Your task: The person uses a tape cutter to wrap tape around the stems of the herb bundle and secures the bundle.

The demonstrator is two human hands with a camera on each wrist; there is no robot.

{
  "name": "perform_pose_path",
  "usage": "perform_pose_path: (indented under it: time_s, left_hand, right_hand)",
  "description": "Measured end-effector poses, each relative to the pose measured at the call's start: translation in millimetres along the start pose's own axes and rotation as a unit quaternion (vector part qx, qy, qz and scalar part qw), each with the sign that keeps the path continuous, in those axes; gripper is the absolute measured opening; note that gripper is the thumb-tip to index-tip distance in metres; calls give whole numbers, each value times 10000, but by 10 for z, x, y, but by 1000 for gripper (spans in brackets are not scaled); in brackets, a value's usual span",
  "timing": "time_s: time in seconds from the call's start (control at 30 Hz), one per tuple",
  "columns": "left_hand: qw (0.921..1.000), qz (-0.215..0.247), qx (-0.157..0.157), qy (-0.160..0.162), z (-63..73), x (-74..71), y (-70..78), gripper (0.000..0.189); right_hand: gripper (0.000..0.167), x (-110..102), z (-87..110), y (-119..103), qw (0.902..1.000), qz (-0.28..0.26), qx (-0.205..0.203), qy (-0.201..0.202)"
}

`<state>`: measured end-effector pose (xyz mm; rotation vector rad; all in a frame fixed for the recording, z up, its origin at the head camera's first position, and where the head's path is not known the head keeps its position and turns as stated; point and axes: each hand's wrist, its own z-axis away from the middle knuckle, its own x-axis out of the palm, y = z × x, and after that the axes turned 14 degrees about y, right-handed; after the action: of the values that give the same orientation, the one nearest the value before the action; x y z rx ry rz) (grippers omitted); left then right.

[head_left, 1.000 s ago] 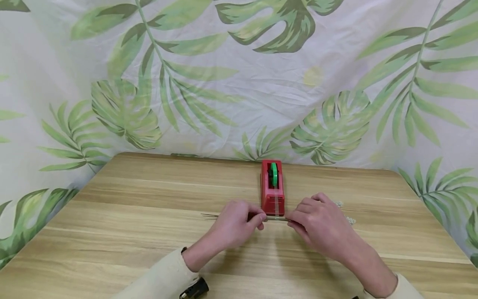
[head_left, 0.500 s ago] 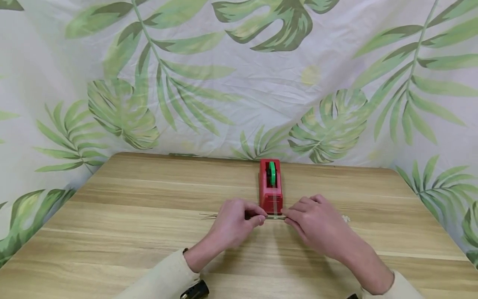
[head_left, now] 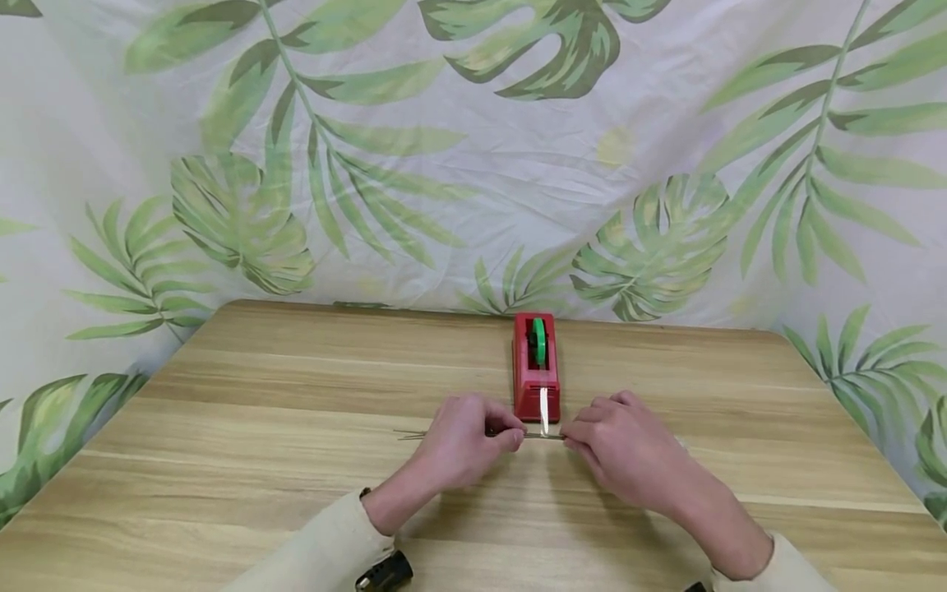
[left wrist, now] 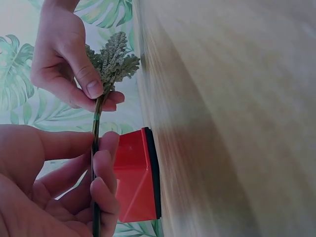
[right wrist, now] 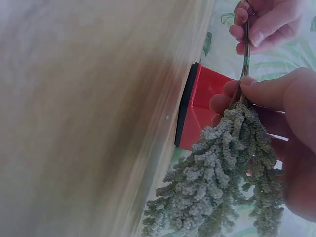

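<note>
Both hands hold a thin bunch of dried flowers level, just in front of a red tape dispenser [head_left: 523, 386]. My left hand [head_left: 459, 444] pinches the stems [head_left: 534, 437] between thumb and fingers, with their bare ends sticking out to the left. Nearer the blooms, my right hand [head_left: 632, 452] pinches the same stems. Pale, grainy flower heads [right wrist: 202, 173] spread out below the right fingers in the right wrist view. From the dispenser's front a shiny strip of clear tape [head_left: 544, 409] runs down to the stems between the two hands. A greenish band [left wrist: 97, 117] shows around the stems there.
A green tape roll core [head_left: 539, 341] sits in the dispenser. The wood-grain table [head_left: 296, 395] stretches to both sides, and a leaf-print cloth [head_left: 414, 181] hangs behind its far edge. A black wrist device [head_left: 385, 571] sits under the left sleeve.
The stems have moved slightly toward me from the dispenser. The tape strip now catches the light, and the flower heads by the right hand are mostly hidden in the head view.
</note>
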<state>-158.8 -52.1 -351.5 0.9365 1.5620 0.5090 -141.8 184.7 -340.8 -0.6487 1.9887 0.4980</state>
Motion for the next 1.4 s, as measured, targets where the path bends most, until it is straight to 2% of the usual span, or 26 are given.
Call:
perform_pose_path:
  time_s: [0.17, 0.4, 0.53, 0.63, 0.77, 0.93, 1.0, 1.2, 1.4]
  left_hand:
    - [9998, 112, -67, -176, -3, -22, 1, 19]
    - [9992, -9, -147, -377, -7, -62, -9, 19]
    - [9992, -5, -319, -250, -22, -93, 0, 16]
    - [9995, -38, -314, -43, -40, -107, 8, 13]
    - [9997, -36, -232, 117, -48, -89, 3, 8]
    - [9998, 57, -157, 106, -32, -27, -13, 6]
    - [9998, 54, -166, 95, -30, -8, -11, 7]
    - [9997, 49, -220, -29, -54, 0, 4, 9]
    - [9996, -66, -151, -242, -72, -40, 15, 18]
  right_hand:
    - [8, 1, -18, 10, 9998, 66, -61, 172]
    - [5, 14, -51, -1, 9993, 114, -40, 343]
    - [6, 15, -95, 2, 9984, 82, -26, 561]
    - [8, 5, -124, 11, 9977, -26, 14, 675]
    - [13, -7, -109, 22, 9983, -155, 146, 546]
    - [17, -25, -29, 8, 9995, -88, 314, 38]
    - [16, -30, -9, 2, 9993, -104, 348, 0]
    - [9, -19, -2, 26, 9985, -71, 252, 478]
    - [10, 15, -8, 35, 9974, -78, 131, 702]
